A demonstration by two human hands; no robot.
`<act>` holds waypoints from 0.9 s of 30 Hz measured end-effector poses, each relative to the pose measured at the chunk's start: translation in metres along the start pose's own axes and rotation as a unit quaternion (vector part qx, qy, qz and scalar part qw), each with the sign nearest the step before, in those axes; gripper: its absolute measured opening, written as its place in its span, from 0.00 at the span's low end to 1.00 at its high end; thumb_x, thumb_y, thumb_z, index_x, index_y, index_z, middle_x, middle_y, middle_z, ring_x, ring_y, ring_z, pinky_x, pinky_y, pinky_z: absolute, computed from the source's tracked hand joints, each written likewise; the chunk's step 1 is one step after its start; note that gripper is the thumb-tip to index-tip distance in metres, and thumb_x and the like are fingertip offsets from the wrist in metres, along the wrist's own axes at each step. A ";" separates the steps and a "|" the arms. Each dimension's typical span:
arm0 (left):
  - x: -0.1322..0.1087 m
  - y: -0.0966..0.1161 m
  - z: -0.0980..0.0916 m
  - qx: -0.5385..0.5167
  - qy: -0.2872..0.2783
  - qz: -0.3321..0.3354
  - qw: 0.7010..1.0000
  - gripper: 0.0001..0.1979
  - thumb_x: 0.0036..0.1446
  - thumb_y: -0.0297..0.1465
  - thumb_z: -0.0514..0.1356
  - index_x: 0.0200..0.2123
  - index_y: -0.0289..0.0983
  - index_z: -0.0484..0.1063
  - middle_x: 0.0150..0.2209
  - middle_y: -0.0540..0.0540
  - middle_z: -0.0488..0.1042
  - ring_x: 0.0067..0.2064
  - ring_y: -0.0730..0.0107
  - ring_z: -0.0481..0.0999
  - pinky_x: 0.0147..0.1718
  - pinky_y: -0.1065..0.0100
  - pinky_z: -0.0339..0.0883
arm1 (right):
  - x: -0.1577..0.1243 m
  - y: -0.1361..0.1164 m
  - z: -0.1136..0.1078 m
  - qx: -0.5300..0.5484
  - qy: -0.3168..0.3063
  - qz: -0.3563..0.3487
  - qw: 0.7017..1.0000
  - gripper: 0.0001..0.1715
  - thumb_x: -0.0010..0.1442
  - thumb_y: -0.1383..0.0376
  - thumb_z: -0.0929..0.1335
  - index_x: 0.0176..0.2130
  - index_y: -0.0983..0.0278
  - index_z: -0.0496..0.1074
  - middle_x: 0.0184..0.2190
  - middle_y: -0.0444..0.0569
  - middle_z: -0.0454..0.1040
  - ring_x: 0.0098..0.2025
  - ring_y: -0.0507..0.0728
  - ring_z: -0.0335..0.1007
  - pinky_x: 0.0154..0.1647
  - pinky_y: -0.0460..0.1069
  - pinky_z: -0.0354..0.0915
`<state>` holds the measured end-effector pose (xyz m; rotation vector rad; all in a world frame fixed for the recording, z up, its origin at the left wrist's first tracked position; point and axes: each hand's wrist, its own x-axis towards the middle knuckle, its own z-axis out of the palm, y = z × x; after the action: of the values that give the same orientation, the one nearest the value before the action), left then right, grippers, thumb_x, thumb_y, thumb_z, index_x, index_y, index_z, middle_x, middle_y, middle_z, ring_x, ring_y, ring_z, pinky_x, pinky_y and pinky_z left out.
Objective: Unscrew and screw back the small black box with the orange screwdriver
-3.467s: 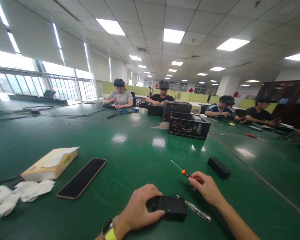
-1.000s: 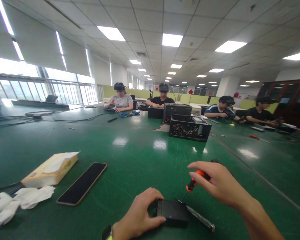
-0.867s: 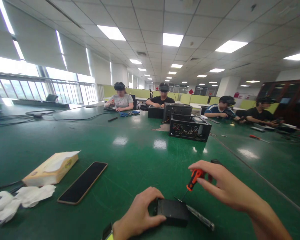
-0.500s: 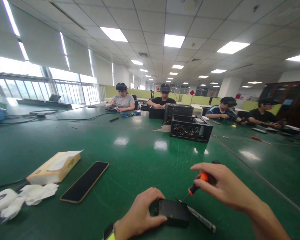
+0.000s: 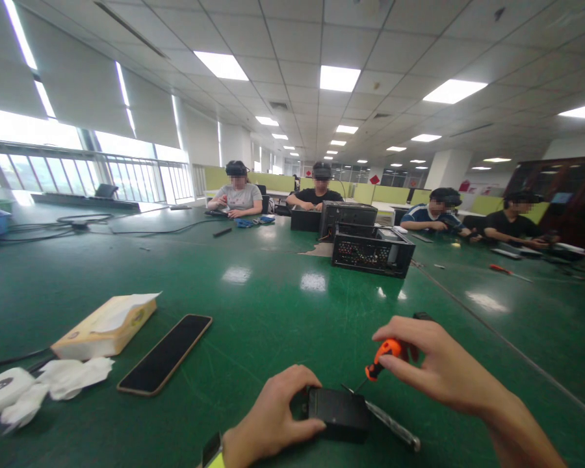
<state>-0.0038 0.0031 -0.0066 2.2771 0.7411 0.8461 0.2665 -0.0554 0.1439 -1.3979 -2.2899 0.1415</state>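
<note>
My left hand grips the left end of a small black box that rests on the green table. Thumb and fingers close around the box's edges. My right hand holds the orange and black handle of a screwdriver between thumb and fingers. The screwdriver slants down to the left, its thin shaft reaching the box's far right edge; the tip's exact contact is too small to tell. A narrow metal strip sticks out from the box's right side. A dark object shows partly behind my right hand.
Left of my hands lie a phone, a tissue pack, crumpled tissues and a white device. Open black computer cases stand further back. Several people sit across the table. A red screwdriver lies far right.
The screwdriver's handle has turned in my right hand, showing more orange, and its fingers have shifted slightly. My left hand and the black box stay in place.
</note>
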 end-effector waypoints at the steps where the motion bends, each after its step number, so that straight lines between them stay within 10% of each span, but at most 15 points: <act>1: 0.000 0.000 0.000 0.000 0.000 0.000 1.000 0.18 0.50 0.36 0.70 0.44 0.39 0.72 0.40 0.46 0.74 0.40 0.61 0.72 0.41 0.67 0.65 | 0.000 0.000 -0.001 0.001 0.006 0.006 1.000 0.08 0.61 0.61 0.68 0.40 0.60 0.76 0.32 0.44 0.77 0.32 0.54 0.72 0.35 0.48 0.65; 27: 0.001 0.003 -0.003 0.002 -0.005 0.006 1.000 0.17 0.52 0.37 0.69 0.43 0.38 0.72 0.40 0.46 0.74 0.40 0.62 0.72 0.41 0.67 0.65 | 0.006 -0.010 0.010 0.052 0.001 0.006 0.999 0.09 0.62 0.61 0.67 0.33 0.62 0.74 0.28 0.43 0.76 0.29 0.53 0.70 0.33 0.48 0.62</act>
<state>-0.0043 0.0026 -0.0018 2.2903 0.7269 0.8377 0.2516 -0.0535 0.1398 -1.3592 -2.2390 0.2589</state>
